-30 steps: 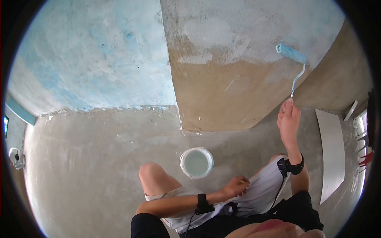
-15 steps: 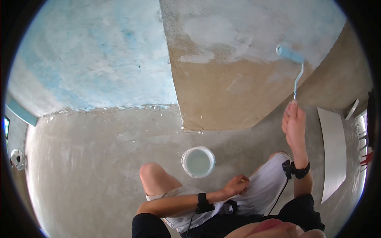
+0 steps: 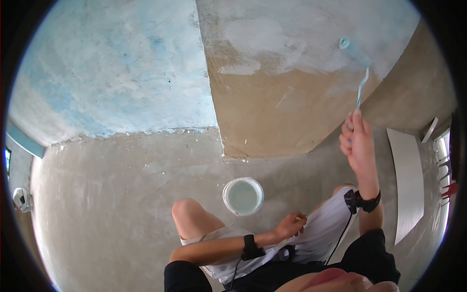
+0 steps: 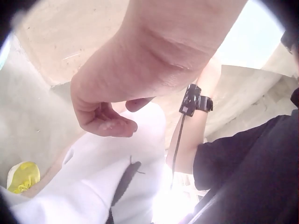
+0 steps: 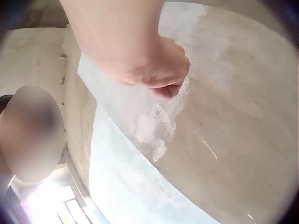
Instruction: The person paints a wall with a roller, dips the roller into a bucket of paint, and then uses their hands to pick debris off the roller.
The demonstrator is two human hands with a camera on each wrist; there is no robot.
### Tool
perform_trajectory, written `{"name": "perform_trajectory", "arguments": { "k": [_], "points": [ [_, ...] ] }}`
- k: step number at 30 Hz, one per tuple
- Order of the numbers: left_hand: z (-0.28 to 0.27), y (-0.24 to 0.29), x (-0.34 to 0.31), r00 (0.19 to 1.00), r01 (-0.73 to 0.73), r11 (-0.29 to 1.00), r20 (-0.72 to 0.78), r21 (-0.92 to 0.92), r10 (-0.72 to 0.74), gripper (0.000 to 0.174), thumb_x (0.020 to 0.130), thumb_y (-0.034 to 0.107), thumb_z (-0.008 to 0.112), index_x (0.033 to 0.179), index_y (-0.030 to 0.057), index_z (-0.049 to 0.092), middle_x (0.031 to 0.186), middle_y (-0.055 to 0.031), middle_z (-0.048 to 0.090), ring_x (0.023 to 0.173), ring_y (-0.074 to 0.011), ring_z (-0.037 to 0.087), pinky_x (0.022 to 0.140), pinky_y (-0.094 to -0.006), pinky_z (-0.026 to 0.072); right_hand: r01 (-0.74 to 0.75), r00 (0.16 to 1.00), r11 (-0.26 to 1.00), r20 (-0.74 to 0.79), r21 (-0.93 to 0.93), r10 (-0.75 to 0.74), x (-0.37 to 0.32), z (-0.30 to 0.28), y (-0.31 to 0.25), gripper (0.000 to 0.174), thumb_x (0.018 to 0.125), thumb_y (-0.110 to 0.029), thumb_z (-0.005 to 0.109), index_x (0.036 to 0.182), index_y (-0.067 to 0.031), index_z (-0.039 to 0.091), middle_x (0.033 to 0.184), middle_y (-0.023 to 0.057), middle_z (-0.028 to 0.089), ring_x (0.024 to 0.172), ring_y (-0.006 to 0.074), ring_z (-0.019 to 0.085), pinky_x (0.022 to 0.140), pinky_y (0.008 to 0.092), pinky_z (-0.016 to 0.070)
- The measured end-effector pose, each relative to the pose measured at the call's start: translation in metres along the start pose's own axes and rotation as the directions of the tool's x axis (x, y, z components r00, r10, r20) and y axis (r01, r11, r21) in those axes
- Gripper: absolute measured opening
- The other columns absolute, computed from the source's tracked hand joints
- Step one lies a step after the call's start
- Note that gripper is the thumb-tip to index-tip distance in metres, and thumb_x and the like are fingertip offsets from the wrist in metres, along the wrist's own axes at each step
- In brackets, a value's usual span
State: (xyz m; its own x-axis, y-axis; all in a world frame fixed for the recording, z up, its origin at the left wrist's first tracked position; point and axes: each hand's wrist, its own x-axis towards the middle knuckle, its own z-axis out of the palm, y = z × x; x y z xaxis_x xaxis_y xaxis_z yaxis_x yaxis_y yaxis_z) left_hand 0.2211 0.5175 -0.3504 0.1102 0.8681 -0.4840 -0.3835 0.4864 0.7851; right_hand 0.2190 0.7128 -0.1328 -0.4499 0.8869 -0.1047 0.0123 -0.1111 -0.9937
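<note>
My right hand (image 3: 361,146) grips the handle of a paint roller, its thin bent frame (image 3: 362,87) rising to a pale blue roller sleeve (image 3: 356,52). The sleeve overlaps the whitish painted upper part of the brown wall (image 3: 287,107) and looks blurred. In the right wrist view the hand (image 5: 159,65) is curled, and the roller is hidden behind it. My left hand (image 3: 289,225) hangs loosely curled over the white shorts (image 3: 316,238), with nothing seen in its fingers. On the floor ahead stands a white bucket (image 3: 225,200) with pale liquid (image 3: 243,195) in it.
A light blue painted wall (image 3: 121,73) meets the brown wall at a corner. A whitish board (image 3: 407,185) lies at the right. White specks dot the concrete floor (image 3: 112,194) along the wall's foot. A yellow shoe (image 4: 23,177) shows in the left wrist view.
The right hand and roller dip slightly, then move up the wall, so the sleeve is now higher than before. The left hand stays over the shorts.
</note>
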Motion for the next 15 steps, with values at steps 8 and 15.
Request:
{"name": "perform_trajectory", "arguments": {
  "k": [8, 15],
  "points": [
    [-0.004, -0.005, 0.012, 0.998, -0.038, 0.999, -0.053, 0.011, 0.038, 0.028, 0.093, 0.023, 0.050, 0.110, 0.0007, 0.054, 0.075, -0.0048, 0.060, 0.059, -0.0112, 0.054, 0.053, -0.0250, 0.0433, 0.080, 0.974, 0.956, 0.183, 0.281, -0.135, 0.023, 0.023, -0.003, 0.036, 0.101, -0.039, 0.035, 0.076, -0.0124, 0.038, 0.060, -0.0045, 0.030, 0.046, 0.0039, 0.023, 0.041, 0.0209, 0.0163],
    [-0.009, -0.005, 0.001, 0.997, -0.013, 1.000, -0.080, -0.006, 0.013, 0.026, 0.093, 0.020, 0.048, 0.110, 0.0008, 0.054, 0.073, -0.0033, 0.058, 0.059, -0.0096, 0.052, 0.052, -0.0243, 0.0417, 0.338, 0.923, 0.882, 0.067, 0.328, -0.379, 0.041, 0.014, 0.038, 0.037, 0.101, -0.033, 0.035, 0.073, -0.0096, 0.038, 0.058, -0.0033, 0.034, 0.047, 0.0048, 0.027, 0.041, 0.0218, 0.0170]
  ]
}}
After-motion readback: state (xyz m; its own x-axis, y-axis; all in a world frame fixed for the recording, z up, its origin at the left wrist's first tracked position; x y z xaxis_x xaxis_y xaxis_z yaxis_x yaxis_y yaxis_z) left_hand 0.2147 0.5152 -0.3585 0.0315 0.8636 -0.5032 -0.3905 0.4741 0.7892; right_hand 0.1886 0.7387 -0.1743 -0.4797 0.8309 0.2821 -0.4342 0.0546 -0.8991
